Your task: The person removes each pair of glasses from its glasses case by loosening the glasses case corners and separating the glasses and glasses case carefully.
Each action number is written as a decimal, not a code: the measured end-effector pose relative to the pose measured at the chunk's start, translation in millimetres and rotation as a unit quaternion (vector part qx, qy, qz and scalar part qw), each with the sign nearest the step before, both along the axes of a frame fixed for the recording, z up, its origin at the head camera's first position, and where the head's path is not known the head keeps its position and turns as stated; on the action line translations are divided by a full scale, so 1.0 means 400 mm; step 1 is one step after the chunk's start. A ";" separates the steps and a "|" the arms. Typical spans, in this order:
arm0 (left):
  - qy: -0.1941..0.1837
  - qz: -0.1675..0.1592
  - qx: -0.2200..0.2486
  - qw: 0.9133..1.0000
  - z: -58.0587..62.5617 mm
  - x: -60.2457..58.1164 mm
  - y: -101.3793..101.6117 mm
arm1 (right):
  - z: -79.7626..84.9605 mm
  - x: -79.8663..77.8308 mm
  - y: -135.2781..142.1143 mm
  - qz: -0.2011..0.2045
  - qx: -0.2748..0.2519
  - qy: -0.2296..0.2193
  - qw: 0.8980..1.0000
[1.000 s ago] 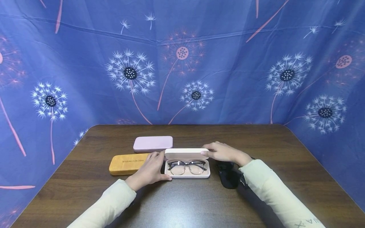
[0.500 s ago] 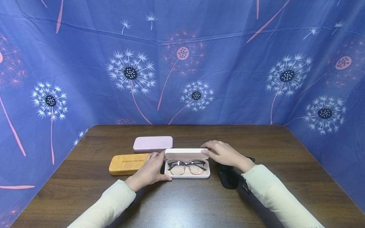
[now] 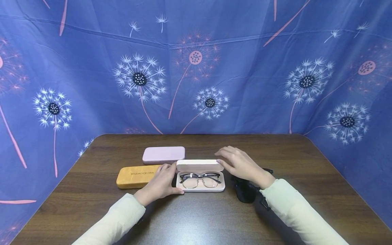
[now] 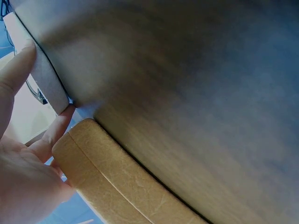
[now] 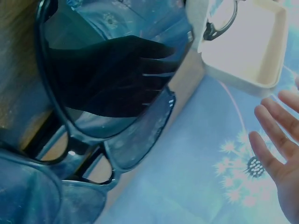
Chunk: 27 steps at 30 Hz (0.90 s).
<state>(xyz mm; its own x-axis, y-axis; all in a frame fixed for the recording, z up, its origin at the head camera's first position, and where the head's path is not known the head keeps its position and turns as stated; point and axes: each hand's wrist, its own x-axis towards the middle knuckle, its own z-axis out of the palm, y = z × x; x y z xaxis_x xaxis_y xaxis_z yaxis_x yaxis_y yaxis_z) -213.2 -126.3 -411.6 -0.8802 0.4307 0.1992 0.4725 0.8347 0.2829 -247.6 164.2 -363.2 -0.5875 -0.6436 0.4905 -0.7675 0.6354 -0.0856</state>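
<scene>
A white glasses case (image 3: 200, 189) stands open on the table in the head view, its lid raised at the back. Black-topped eyeglasses (image 3: 200, 180) lie inside it. My left hand (image 3: 160, 182) grips the case's left end, thumb at the front corner and fingers behind; the left wrist view shows the thumb on the case (image 4: 44, 70). Near the lid's right corner is my right hand (image 3: 242, 163), its fingers loosely extended and holding nothing. In the right wrist view these fingers are apart from the open lid (image 5: 247, 46). Dark sunglasses (image 3: 246, 191) lie partly under my right wrist.
A yellow glasses case (image 3: 137, 177) lies left of the white one, partly behind my left hand. A pink case (image 3: 163, 154) lies farther back. Behind the brown wooden table (image 3: 291, 153) hangs a blue dandelion-print cloth (image 3: 245, 68).
My right hand has let go of the lid's right corner and lifted slightly up and away. The lid stays raised. My left hand keeps its place on the case.
</scene>
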 end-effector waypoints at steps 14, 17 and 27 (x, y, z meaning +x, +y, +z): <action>0.002 -0.008 0.014 1.000 -0.002 0.000 -0.001 | 0.026 0.044 -0.045 0.045 -0.005 0.080 0.996; 0.003 -0.010 0.013 1.000 -0.002 0.000 -0.001 | 0.026 0.053 -0.055 0.051 0.002 0.085 0.995; -0.002 -0.005 0.016 1.000 -0.005 0.000 0.001 | -0.002 0.074 -0.079 0.076 0.017 0.099 0.992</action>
<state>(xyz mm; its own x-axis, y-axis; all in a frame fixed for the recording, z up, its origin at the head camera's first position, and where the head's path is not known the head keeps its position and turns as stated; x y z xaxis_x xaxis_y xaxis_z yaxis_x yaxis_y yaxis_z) -213.2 -125.9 -413.4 -0.8763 0.4338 0.2098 0.4804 0.8199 0.3113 -218.2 132.8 -363.9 -0.3778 -0.7352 0.5629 -0.8538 0.5118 0.0954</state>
